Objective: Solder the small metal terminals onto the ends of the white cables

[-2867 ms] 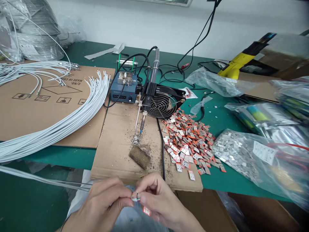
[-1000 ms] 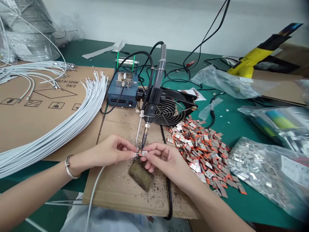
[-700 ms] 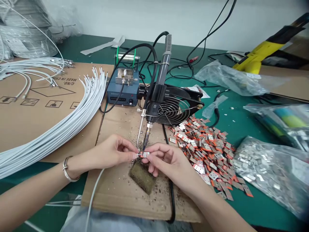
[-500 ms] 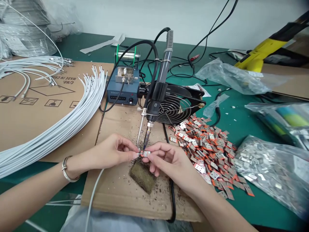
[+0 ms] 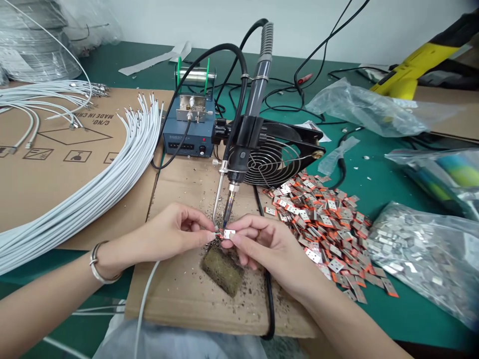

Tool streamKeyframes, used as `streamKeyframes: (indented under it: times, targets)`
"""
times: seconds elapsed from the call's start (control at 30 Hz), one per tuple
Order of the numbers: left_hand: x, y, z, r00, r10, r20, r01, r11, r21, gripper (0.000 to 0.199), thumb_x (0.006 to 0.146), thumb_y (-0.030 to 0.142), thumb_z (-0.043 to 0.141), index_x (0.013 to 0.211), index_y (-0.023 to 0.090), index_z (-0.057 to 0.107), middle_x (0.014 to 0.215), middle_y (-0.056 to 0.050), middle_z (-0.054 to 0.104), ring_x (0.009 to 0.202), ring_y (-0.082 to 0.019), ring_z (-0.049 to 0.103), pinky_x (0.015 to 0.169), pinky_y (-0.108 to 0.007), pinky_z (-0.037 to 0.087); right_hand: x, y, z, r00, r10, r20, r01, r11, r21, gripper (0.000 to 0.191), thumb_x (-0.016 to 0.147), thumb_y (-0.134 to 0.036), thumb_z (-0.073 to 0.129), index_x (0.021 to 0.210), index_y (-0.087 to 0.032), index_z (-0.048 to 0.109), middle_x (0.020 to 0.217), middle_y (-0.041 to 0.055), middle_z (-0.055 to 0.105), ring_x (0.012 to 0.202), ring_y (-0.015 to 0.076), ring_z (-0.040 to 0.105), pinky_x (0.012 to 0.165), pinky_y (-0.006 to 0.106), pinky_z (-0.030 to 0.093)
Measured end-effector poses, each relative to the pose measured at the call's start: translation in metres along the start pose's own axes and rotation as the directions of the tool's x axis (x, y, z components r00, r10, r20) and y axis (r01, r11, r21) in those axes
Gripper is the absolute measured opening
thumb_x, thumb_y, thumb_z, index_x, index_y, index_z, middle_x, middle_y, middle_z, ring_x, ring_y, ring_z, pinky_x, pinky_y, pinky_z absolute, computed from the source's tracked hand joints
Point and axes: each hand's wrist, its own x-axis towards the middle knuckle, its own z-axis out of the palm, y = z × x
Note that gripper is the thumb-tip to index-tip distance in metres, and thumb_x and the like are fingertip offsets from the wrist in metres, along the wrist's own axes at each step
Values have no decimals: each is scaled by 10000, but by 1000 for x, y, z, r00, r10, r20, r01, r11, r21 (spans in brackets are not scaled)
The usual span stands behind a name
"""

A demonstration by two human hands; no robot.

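Observation:
My left hand (image 5: pixel 177 233) is closed in a pinch at the end of a white cable (image 5: pixel 145 296), which hangs down below the wrist. The fingers of my right hand (image 5: pixel 271 244) pinch a small flat metal connector piece (image 5: pixel 229 234) with an orange edge. Both hands meet just under the tip of a clamped soldering iron (image 5: pixel 242 149). The tip is right beside the piece; whether it touches is too small to tell. A thin metal solder feed tube (image 5: pixel 218 197) ends close by. Below the hands lies a dirty brown sponge (image 5: pixel 222 271).
A pile of metal-and-orange pieces (image 5: pixel 329 224) lies right, beside a bag of small metal parts (image 5: pixel 422 259). A bundle of white cables (image 5: pixel 112 194) rests left. Behind stand a blue solder feeder (image 5: pixel 189 134), a solder spool (image 5: pixel 196 75) and a black fan (image 5: pixel 277 159). Scraps litter the cardboard (image 5: pixel 179 309).
The view has shifted slightly. The connector piece has moved a little to the right and turned, showing more of its pale flat face. Both hands keep their pinch.

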Motion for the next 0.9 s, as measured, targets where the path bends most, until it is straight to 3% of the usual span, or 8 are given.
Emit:
streamKeyframes:
  times: [0.37,0.67,0.8,0.9]
  targets:
    - [-1,-2,0,999,-28,-20,28,999,15,213,786,307,569,799,96,597,539,44,414,437,-28,314,387,-147,236,2,2,1,999,-54,3,54,997,48,184,687,-267,716,783,-134,632,663,48,672,419,19,447,387,115,334]
    - [1,0,-1,997,-72,-22,73,996,54,187,781,286,569,811,104,600,517,52,406,407,-29,295,362,-153,212,1,2,3,998,-65,-15,65,998,-21,195,676,-294,715,765,-143,630,666,58,676,439,43,477,401,153,315]
    - [2,-2,0,998,-51,-34,53,995,80,203,780,306,571,801,106,602,523,49,423,413,-33,294,372,-160,212,3,2,2,998,-51,-49,49,998,-48,207,659,-292,718,766,-140,626,682,70,675,540,89,570,411,159,337]
    - [2,-4,-1,999,-35,-27,37,996,78,212,781,315,571,807,109,609,523,47,425,428,-39,298,385,-165,217,3,2,3,998,-50,-47,48,998,-45,224,645,-290,724,770,-135,621,672,68,672,476,67,521,398,159,322]
